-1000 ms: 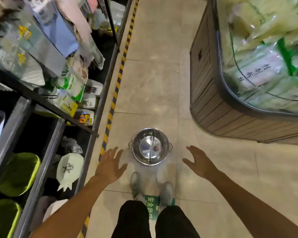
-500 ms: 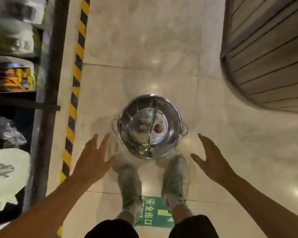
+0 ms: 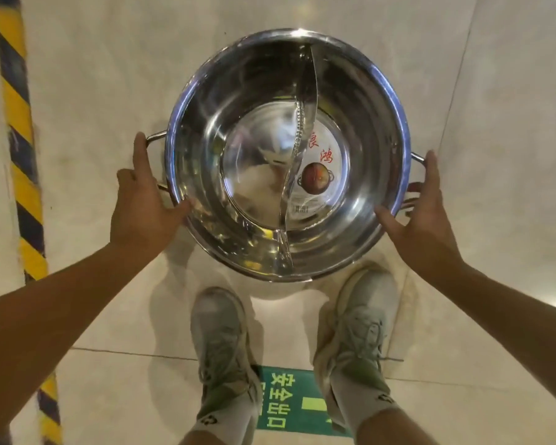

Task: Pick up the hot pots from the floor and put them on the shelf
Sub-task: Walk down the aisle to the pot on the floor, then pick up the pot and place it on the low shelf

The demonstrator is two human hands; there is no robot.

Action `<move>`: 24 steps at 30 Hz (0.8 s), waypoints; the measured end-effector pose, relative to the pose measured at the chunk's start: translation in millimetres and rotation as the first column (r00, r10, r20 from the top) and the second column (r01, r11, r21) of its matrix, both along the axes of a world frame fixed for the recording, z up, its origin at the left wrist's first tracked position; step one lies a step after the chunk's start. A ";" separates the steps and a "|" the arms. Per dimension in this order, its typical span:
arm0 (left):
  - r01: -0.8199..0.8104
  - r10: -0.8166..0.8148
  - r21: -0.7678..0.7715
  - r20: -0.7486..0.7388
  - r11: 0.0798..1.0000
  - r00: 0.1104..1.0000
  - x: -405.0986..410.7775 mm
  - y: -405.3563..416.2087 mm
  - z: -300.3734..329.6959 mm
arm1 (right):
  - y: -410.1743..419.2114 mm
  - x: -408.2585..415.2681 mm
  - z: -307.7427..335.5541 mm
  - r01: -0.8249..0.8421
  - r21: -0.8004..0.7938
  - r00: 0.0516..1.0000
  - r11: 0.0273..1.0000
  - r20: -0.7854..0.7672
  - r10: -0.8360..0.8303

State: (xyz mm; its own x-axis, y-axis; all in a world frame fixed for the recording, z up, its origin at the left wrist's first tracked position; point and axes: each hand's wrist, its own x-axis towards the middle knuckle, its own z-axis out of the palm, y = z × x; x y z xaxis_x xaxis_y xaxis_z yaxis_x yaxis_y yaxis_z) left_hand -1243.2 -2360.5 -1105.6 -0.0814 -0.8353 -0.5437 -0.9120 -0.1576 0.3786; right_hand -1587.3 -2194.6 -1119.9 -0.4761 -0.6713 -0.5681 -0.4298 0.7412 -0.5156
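A shiny steel hot pot (image 3: 238, 91) with a curved middle divider and a round paper label inside fills the centre of the view, over the pale tiled floor. My left hand (image 3: 142, 200) wraps its left side, thumb over the rim and fingers at the wire handle. On the opposite side, my right hand (image 3: 421, 213) does the same at the right handle. Whether the pot rests on the floor or is lifted is not clear. The shelf is out of view.
My two grey sneakers (image 3: 222, 345) stand just behind the pot, on either side of a green floor sticker (image 3: 283, 399). A yellow-and-black hazard stripe (image 3: 20, 155) runs along the floor at the far left.
I have bent down closer, so the pot looks much larger. Both hands moved inward from open beside the pot to gripping its two sides. The shelves and wooden counter left the view.
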 end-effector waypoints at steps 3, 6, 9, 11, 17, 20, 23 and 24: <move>-0.038 0.038 -0.001 -0.090 0.999 0.995 0.9 0.4 -1.1 | -0.2 -2.7 -2.8 0.068 -0.045 0.997 0.997 0.025 -0.066; -0.076 0.076 0.007 -0.116 0.997 0.990 -1.5 0.1 17.2 | -1.7 -4.3 16.9 0.075 -0.078 0.997 0.994 0.009 -0.074; -0.080 0.080 0.004 -0.110 0.997 0.991 1.1 -3.4 61.6 | -8.5 -4.9 64.3 0.066 -0.103 0.998 0.993 0.013 -0.065; -0.100 0.098 -0.012 -0.114 0.995 0.989 3.6 -8.8 109.0 | -16.5 -7.4 113.9 0.049 -0.130 0.999 0.990 0.009 -0.048; -0.141 0.120 -0.101 -0.186 0.985 0.975 5.1 -29.3 307.7 | -46.5 -15.0 315.9 0.049 -0.205 0.999 0.978 0.008 -0.048; -0.161 0.116 -0.158 -0.258 0.974 0.959 8.5 -44.3 428.7 | -60.8 -21.8 435.7 0.041 -0.258 0.999 0.965 0.002 -0.042; -0.215 0.116 -0.202 -0.413 0.955 0.903 9.6 -52.3 548.2 | -74.0 -24.9 552.4 0.029 -0.357 1.000 0.933 0.009 -0.027; -0.224 0.105 -0.220 -0.448 0.950 0.888 8.9 -51.5 584.3 | -75.9 -26.4 587.5 0.020 -0.397 1.000 0.918 -0.001 -0.023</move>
State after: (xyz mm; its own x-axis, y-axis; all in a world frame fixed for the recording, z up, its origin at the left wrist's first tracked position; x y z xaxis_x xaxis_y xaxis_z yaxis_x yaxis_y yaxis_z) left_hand -1234.3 -2412.0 -521.3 -0.1043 -0.9624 -0.2510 -0.6219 -0.1338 0.7716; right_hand -1613.7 -2270.5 -532.4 -0.4955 -0.8304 -0.2547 -0.4200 0.4857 -0.7666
